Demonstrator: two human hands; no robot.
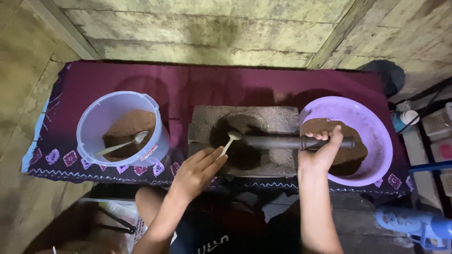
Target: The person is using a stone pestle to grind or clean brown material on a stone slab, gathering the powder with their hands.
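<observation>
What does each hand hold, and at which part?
The left hand holds a small spoon by its handle; the right hand grips the dark pestle near its outer end.

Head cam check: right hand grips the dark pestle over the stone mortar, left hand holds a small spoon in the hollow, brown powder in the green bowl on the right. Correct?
One error: the bowl on the right is purple, not green, as the head view shows. The rest holds: the right hand grips the dark pestle over the stone mortar, and the left hand holds a small spoon in the hollow.

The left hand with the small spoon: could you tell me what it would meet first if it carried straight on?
Likely the dark pestle, lying across the stone mortar's hollow just beyond the spoon held by the left hand; depth is hard to judge.
</observation>
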